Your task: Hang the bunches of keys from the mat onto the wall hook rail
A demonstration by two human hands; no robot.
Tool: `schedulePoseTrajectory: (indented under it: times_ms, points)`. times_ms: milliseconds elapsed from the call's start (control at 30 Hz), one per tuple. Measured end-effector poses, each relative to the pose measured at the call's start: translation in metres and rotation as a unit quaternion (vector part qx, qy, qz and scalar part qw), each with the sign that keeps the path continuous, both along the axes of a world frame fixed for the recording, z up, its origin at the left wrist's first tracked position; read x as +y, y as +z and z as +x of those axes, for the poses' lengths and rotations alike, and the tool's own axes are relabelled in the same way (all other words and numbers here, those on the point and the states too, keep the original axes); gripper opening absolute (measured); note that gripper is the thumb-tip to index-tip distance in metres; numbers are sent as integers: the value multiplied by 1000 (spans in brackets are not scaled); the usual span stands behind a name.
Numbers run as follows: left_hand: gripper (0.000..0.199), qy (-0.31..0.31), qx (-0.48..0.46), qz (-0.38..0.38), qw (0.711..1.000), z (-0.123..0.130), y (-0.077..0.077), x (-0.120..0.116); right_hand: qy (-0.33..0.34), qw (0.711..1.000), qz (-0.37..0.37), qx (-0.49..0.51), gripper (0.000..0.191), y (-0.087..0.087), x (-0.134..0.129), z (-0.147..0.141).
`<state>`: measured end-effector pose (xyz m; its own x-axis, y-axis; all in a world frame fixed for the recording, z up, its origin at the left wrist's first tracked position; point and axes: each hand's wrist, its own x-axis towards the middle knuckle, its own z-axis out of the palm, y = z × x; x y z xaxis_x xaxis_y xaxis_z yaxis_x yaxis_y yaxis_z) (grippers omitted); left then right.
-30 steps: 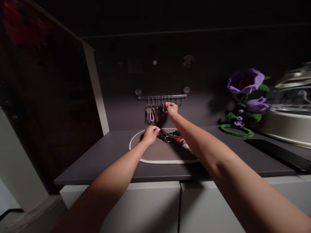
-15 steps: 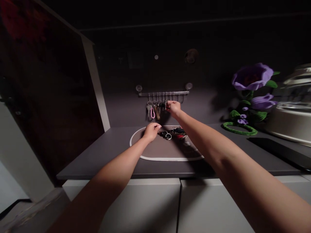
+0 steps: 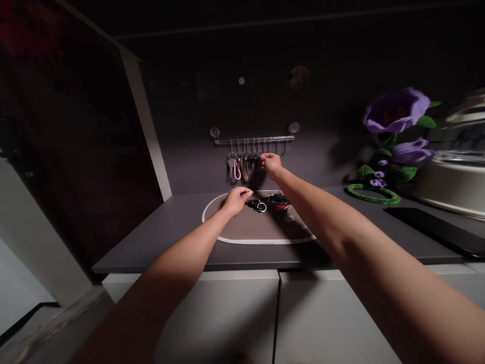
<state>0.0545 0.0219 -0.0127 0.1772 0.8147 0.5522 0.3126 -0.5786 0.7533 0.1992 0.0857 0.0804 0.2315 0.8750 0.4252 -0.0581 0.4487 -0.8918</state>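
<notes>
Pinching keys [image 3: 259, 158] at the rail [image 3: 265, 139], your right hand [image 3: 271, 164] reached beside bunches [image 3: 232, 167] already hung, while loose bunches [image 3: 259, 207] lay on the mat [image 3: 242, 230] near your left hand [image 3: 236, 200], whose grip was unclear.

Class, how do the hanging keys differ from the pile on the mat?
The hanging keys dangle below the rail; the pile lies on the mat. The hanging keys form a row; the pile is bunched together. The hanging keys include a pink loop; the pile shows a red item. Both include rings.
</notes>
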Motion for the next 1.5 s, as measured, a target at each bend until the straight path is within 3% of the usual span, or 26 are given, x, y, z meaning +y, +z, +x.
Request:
schedulePoseTrajectory:
  times_ms: [500,767,900,1033,1233,1500]
  points:
    - [18,-22,80,63,995,-3,5,-11,-40,997,-71,0,8,0,-27,-7]
    - [19,-22,133,79,988,-5,8,-15,-53,993,-99,-25,11,4,-58,-3]
    - [18,-17,137,85,987,-6,8,-15,-21,993,-96,-59,10,-7,-71,1]
    - [18,-19,138,80,987,-6,9,-16,-31,987,-70,-141,13,-29,-77,9]
    - [14,-12,142,74,987,-6,10,-17,-85,953,-8,-291,18,-62,-89,22]
    - [14,-7,149,70,986,-7,9,-17,-103,870,43,-479,22,-64,-102,24]
